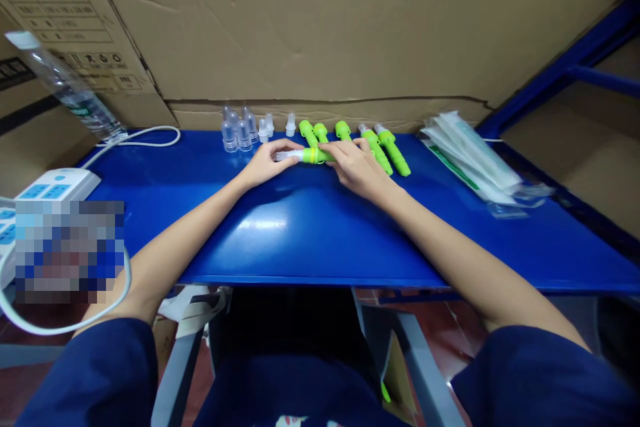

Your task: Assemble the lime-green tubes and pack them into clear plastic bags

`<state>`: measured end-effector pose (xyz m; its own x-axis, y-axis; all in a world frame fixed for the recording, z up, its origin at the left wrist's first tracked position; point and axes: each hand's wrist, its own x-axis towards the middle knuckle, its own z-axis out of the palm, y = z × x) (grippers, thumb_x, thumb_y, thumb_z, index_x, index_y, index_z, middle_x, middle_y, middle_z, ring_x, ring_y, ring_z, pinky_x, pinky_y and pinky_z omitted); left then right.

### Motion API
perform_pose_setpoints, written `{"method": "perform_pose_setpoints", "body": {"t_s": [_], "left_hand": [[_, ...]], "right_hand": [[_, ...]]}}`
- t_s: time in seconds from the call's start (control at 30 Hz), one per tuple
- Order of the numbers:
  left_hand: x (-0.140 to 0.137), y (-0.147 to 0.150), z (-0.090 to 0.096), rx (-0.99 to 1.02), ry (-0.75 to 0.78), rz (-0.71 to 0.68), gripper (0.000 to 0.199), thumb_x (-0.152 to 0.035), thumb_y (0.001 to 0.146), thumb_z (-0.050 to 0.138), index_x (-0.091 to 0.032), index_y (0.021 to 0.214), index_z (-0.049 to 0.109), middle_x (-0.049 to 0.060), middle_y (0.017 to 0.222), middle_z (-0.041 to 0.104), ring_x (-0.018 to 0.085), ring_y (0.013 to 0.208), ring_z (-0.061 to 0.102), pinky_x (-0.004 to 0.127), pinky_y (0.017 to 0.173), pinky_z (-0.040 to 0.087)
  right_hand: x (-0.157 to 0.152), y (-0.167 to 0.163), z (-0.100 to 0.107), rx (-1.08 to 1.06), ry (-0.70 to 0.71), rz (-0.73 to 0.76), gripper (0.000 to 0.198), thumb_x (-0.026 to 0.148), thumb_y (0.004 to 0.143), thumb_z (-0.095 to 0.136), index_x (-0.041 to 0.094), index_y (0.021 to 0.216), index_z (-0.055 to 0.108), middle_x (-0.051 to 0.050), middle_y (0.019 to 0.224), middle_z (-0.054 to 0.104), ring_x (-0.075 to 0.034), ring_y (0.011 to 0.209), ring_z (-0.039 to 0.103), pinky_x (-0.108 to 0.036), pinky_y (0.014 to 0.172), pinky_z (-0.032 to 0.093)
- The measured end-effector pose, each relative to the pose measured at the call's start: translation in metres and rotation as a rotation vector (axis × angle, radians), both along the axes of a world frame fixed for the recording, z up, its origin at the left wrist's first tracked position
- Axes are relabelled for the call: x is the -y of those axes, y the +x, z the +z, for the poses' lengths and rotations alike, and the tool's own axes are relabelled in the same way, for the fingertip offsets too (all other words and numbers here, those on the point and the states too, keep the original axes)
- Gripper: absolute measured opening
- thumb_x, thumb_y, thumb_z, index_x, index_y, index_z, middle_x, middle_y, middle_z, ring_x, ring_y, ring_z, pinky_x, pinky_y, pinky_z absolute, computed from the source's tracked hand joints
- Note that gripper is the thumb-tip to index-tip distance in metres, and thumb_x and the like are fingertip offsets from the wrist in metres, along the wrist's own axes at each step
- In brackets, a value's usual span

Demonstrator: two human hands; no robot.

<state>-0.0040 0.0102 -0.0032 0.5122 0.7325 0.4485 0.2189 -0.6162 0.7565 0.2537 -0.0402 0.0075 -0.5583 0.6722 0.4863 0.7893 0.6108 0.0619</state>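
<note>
Between my two hands lies a bright green ribbed tube (314,156) with a yellow ring and a clear, whitish end, held level just above the blue table (280,247). My left hand (270,163) is closed around the clear end, thumb along the near side. The green end is under the fingers of my right hand (356,165), which partly hide it. Behind my hands stand green round-headed pieces (343,130), partly covered. Two green tubes with pale tips (395,150) lie to the right of them. Clear plastic caps (244,135) and small whitish caps (291,125) stand to the left.
Flat packets in clear plastic (475,157) lie at the right. A white power strip (60,183) with a cable sits at the left, near a water bottle (70,90). Cardboard (310,27) walls the back. A blue metal frame (565,70) rises on the right.
</note>
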Motion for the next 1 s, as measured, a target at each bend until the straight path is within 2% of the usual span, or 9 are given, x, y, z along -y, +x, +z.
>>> {"method": "perform_pose_setpoints", "body": {"t_s": [0.2, 0.3, 0.4, 0.53, 0.73, 0.93, 1.0], "left_hand": [[0.003, 0.007, -0.005, 0.045, 0.081, 0.016, 0.048, -0.047, 0.088, 0.07, -0.012, 0.122, 0.069, 0.014, 0.121, 0.075, 0.024, 0.112, 0.07, 0.034, 0.099, 0.053], [0.009, 0.01, -0.003, -0.017, 0.11, 0.051, 0.054, -0.054, 0.087, 0.075, -0.014, 0.123, 0.069, 0.013, 0.123, 0.073, 0.02, 0.094, 0.07, 0.03, 0.082, 0.055], [0.012, 0.009, -0.001, -0.054, 0.113, 0.044, 0.061, -0.057, 0.083, 0.079, -0.015, 0.126, 0.068, 0.013, 0.125, 0.072, 0.015, 0.079, 0.066, 0.026, 0.067, 0.051], [0.008, 0.008, -0.003, -0.008, 0.137, 0.044, 0.056, -0.059, 0.088, 0.073, -0.014, 0.122, 0.066, 0.014, 0.124, 0.072, 0.019, 0.092, 0.069, 0.029, 0.078, 0.054], [-0.001, 0.007, -0.008, 0.118, -0.007, 0.011, 0.052, -0.065, 0.091, 0.068, -0.015, 0.107, 0.064, 0.008, 0.1, 0.073, 0.018, 0.084, 0.073, 0.033, 0.081, 0.059], [-0.005, 0.003, -0.005, 0.207, -0.139, -0.047, 0.059, -0.064, 0.086, 0.076, -0.015, 0.118, 0.068, 0.008, 0.101, 0.078, 0.02, 0.09, 0.076, 0.036, 0.093, 0.061], [-0.006, 0.003, -0.005, 0.22, -0.159, -0.039, 0.06, -0.064, 0.086, 0.076, -0.015, 0.119, 0.068, 0.007, 0.094, 0.078, 0.019, 0.085, 0.077, 0.034, 0.088, 0.062]], "right_hand": [[0.004, -0.003, 0.003, 0.04, 0.042, -0.009, 0.05, 0.019, 0.106, 0.042, 0.02, 0.155, 0.052, -0.017, 0.125, 0.074, -0.032, 0.111, 0.064, -0.045, 0.094, 0.037], [0.005, -0.004, 0.002, 0.048, 0.067, -0.014, 0.05, 0.019, 0.106, 0.043, 0.022, 0.156, 0.053, -0.016, 0.122, 0.075, -0.031, 0.108, 0.064, -0.044, 0.093, 0.036], [0.003, -0.003, 0.0, 0.035, 0.07, -0.018, 0.05, 0.02, 0.107, 0.042, 0.022, 0.155, 0.052, -0.016, 0.123, 0.075, -0.031, 0.11, 0.065, -0.045, 0.094, 0.037], [-0.002, -0.001, -0.003, -0.017, 0.059, -0.027, 0.045, 0.022, 0.107, 0.043, 0.014, 0.149, 0.055, -0.019, 0.128, 0.073, -0.033, 0.113, 0.065, -0.045, 0.096, 0.039], [-0.002, -0.002, -0.002, -0.038, 0.044, -0.043, 0.034, 0.024, 0.107, 0.042, 0.013, 0.129, 0.065, -0.02, 0.123, 0.074, -0.033, 0.112, 0.066, -0.046, 0.097, 0.039], [-0.004, 0.0, -0.003, -0.054, 0.024, -0.08, 0.033, 0.025, 0.106, 0.044, 0.013, 0.127, 0.066, -0.019, 0.122, 0.074, -0.033, 0.11, 0.067, -0.046, 0.096, 0.039], [-0.005, 0.0, -0.004, -0.062, 0.02, -0.08, 0.032, 0.025, 0.106, 0.046, 0.013, 0.126, 0.066, -0.019, 0.122, 0.074, -0.033, 0.111, 0.066, -0.046, 0.096, 0.039]]}}
